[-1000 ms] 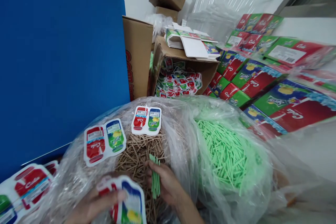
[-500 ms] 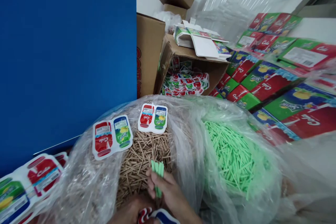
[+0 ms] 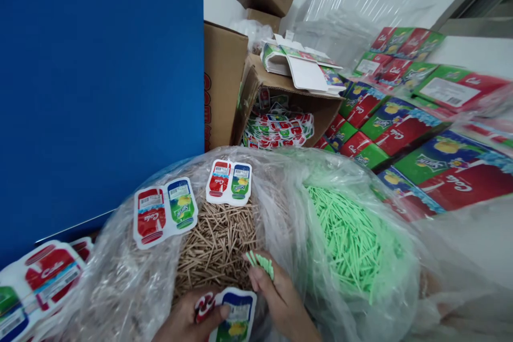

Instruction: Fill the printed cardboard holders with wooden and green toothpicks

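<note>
My left hand (image 3: pixel 192 316), low in the view, is closed on a jar-shaped Cola and Sprite packet (image 3: pixel 236 314), thumb across its front. To the right, my right hand (image 3: pixel 276 288) pinches a small bunch of light green sticks (image 3: pixel 260 262), their ends fanned. Both hands are over the near side of a clear plastic bag of brown sticks (image 3: pixel 218 238). Two more such packets rest on that bag: one packet (image 3: pixel 165 212) on its left rim, another packet (image 3: pixel 229 181) at its far side. A bag of green sticks (image 3: pixel 344 235) stands at right.
A large blue panel (image 3: pixel 100 80) blocks the left. Larger stacked packets (image 3: pixel 44 278) lie at lower left. Behind the bags, an open carton (image 3: pixel 276 79) on its side holds many packets. Plastic-wrapped printed boxes (image 3: pixel 420 133) are stacked at right.
My right hand has moved right with the green sticks, away from my left hand, and tilted the bunch. The packet in my left hand has come further into view.
</note>
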The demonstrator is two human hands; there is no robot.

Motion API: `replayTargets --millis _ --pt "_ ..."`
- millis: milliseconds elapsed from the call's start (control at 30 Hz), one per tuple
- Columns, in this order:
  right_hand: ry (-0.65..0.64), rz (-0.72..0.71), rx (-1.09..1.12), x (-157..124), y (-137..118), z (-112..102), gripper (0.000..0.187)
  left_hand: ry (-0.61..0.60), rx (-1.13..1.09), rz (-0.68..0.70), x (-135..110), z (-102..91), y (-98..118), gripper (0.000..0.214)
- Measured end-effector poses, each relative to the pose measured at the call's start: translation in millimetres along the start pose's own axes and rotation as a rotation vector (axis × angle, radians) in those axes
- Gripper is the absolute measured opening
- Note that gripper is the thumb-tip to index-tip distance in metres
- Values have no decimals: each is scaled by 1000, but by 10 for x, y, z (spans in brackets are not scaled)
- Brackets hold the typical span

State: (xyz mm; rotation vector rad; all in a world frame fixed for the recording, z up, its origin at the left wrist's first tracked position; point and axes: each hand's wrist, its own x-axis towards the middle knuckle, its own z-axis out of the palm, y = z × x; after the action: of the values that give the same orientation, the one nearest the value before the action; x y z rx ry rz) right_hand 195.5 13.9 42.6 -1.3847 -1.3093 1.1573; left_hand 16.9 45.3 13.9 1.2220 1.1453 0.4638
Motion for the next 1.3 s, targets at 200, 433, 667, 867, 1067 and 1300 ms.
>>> replayTargets --millis 200,433,667,867,1067,1300 --pt "47 -112 -45 -38 136 -20 30 21 -193 -64 56 -64 -84 48" --pt "103 -185 5 -37 329 100 26 147 -314 -115 83 -115 -75 47" --pt "92 -227 -4 -48 488 159 26 340 -226 -39 112 -95 -72 38" --pt "107 -198 -71 -85 538 157 31 360 -149 -16 149 -43 -136 41" --pt "171 -113 -45 -110 405 164 38 347 -151 -34 162 -24 -108 40" --pt "183 -100 -10 -122 320 162 36 321 -129 -16 164 -25 -73 41"
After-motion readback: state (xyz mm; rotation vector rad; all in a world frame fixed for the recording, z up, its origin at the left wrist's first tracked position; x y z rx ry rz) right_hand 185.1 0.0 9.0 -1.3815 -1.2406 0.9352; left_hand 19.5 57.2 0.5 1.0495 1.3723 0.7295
